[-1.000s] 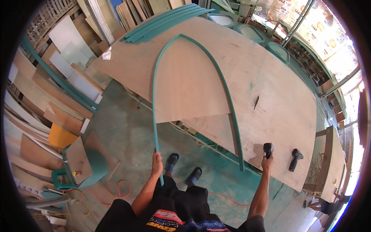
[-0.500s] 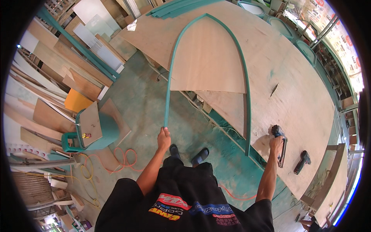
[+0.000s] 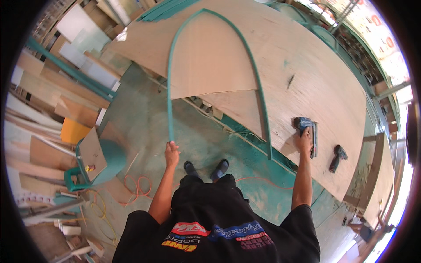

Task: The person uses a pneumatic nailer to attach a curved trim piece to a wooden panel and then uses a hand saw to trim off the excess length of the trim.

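Note:
A thin teal strip (image 3: pixel 169 115), bent into a pointed arch, runs around the curved edge of a plywood panel (image 3: pixel 215 57) on the large worktable. Its left leg reaches past the table edge, and my left hand (image 3: pixel 172 153) is closed around that end. The strip's right leg (image 3: pixel 265 127) ends near the table's front edge with no hand on it. My right hand (image 3: pixel 304 140) grips the handle of a dark blue nail gun (image 3: pixel 302 123) over the right part of the table; whether the tool touches the surface I cannot tell. A cordless drill (image 3: pixel 337 158) lies just right of it.
More teal strips (image 3: pixel 164 12) lie stacked at the table's far left. Boards (image 3: pixel 79 109) lean along the left side, near a teal bin (image 3: pixel 109 160). An orange hose (image 3: pixel 138 188) loops across the floor. At the lower right another person's arm (image 3: pixel 366 228) shows.
My view has shifted, so the table and arch sit further left and higher. The nail gun has turned slightly in my right hand. My left hand keeps its hold on the strip.

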Demonstrator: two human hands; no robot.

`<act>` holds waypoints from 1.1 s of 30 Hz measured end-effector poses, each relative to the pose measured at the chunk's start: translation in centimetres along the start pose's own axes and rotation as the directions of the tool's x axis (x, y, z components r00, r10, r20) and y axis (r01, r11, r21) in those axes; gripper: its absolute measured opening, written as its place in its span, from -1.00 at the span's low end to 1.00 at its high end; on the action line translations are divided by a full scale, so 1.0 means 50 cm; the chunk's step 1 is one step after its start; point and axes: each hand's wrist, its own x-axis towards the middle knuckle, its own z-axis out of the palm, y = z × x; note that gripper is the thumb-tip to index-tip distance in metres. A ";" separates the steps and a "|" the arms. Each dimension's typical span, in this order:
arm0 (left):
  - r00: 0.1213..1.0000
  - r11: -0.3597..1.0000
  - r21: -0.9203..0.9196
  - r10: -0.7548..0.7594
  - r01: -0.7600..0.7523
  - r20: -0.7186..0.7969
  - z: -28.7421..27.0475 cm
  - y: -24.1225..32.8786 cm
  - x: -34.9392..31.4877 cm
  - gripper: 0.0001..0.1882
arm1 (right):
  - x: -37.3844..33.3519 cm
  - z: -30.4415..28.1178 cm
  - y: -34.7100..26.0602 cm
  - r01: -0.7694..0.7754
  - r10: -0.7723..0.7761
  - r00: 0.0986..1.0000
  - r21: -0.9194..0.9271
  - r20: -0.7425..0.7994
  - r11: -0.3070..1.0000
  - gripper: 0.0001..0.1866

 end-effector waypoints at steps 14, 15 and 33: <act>0.998 0.984 0.172 0.043 -0.051 0.047 -0.022 0.030 -0.002 -0.51 | -0.266 0.105 -0.239 0.294 -0.249 0.955 0.394 -0.162 0.871 -0.53; 0.996 0.974 0.208 0.089 -0.093 0.029 -0.044 0.008 0.015 -0.50 | -0.265 0.091 -0.260 0.299 -0.263 0.954 0.421 -0.142 0.856 -0.53; 0.983 0.998 0.053 -0.047 0.038 0.177 -0.217 -0.093 -0.162 -0.40 | -0.481 0.139 -0.107 0.166 -0.282 0.951 0.563 0.124 0.809 -0.66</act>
